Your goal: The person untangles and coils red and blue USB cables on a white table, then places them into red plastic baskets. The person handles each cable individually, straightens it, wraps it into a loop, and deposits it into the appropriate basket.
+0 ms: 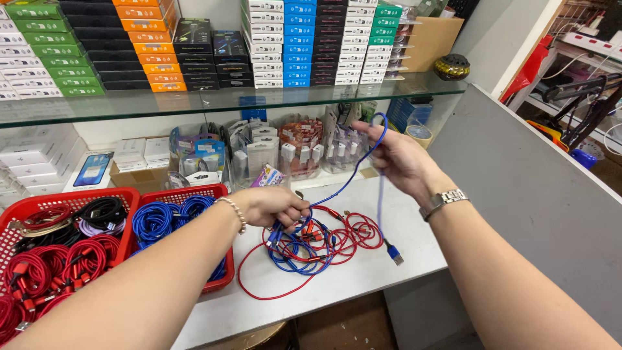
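Blue cable (363, 170) looks braided cloth, matt; red basket (78, 198) glossy plastic; shelf (214, 100) smooth glass.

Stacked flat boxes (139, 45) in green, black, orange, white and blue line the glass shelf (194, 100).

Two red baskets (123, 192) sit at the left of the white worktop (363, 272), one with red, black and lilac coiled cables (58, 249), the other with blue coils (155, 220). Behind them stand clear tubs of packaged chargers (299, 148) (crowded close together). On the glass shelf (214, 100) above are stacked boxes (324, 40) in green, orange, black, white and blue, with a cardboard box (433, 40) at its right end.
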